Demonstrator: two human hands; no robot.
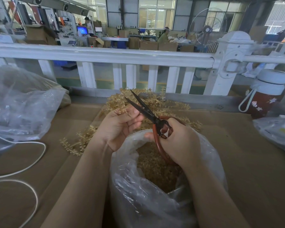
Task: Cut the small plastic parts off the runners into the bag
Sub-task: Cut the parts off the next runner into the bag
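Observation:
My right hand (179, 142) grips the red handles of black-bladed scissors (142, 106), whose blades are parted and point up and left. My left hand (120, 124) pinches a tan plastic runner (122, 111) beside the blades, above a clear plastic bag (135, 191) holding many small tan cut parts (156, 168). A heap of tan runners (156, 102) lies behind the hands, and more runners (77, 142) lie at the left of my left wrist.
A cardboard-covered table (245, 162) carries everything. A large crumpled clear bag (20, 104) sits at the left, a white cord (31, 163) loops near it, a red bottle with a white lid (266, 94) stands at the right, another bag (276, 132) beside it. A white railing (105, 55) runs behind.

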